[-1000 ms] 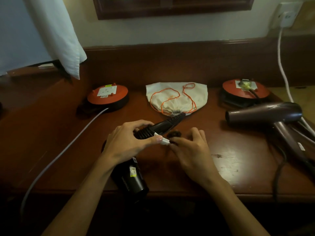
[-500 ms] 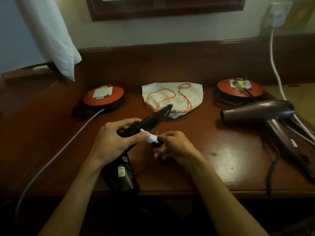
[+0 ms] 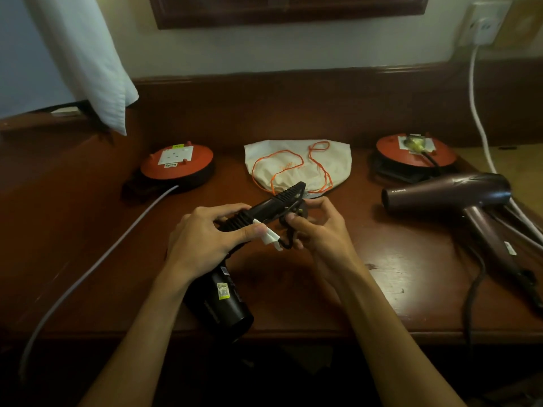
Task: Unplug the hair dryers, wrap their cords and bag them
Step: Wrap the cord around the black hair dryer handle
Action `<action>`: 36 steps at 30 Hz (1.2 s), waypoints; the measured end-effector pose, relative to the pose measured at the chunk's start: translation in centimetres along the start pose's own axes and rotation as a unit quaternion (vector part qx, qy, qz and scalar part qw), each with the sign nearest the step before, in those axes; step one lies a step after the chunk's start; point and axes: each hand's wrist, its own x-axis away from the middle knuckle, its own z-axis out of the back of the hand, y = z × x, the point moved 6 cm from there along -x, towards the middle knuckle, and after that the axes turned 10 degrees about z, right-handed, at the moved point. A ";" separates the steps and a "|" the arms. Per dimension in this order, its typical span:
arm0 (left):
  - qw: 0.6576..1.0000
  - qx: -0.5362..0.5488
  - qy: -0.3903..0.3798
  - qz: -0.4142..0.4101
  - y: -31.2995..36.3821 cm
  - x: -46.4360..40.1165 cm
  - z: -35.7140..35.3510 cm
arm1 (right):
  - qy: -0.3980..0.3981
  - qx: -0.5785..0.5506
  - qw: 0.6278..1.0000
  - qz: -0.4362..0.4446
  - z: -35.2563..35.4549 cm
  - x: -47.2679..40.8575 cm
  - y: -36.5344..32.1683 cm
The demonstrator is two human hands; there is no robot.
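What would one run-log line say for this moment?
left hand: gripping black hair dryer handle | right hand: holding its black cord | cream drawstring bag: behind, empty-looking | maroon hair dryer: plugged in

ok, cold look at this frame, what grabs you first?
Both hands at centre: the left hand grips the black hair dryer by its handle while the right hand pinches its cord. Behind them lies a cream drawstring bag; a maroon hair dryer rests at right.

A black plastic hair dryer is held above the worktop, ribbed handle up, black cord looped beside it. A maroon hair dryer lies right; a cream drawstring bag lies flat behind.
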 end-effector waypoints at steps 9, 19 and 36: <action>0.999 -0.015 -0.004 0.041 0.4 -0.3 -0.4 | -0.019 -0.070 0.997 0.019 0.1 0.2 0.0; 0.999 0.027 0.007 0.033 -0.4 -0.8 0.2 | -0.084 -0.206 0.975 0.002 -1.3 1.1 0.8; 0.999 0.039 -0.016 0.026 -0.1 -0.4 0.6 | -0.177 -0.229 0.956 -0.046 -1.5 1.6 -0.2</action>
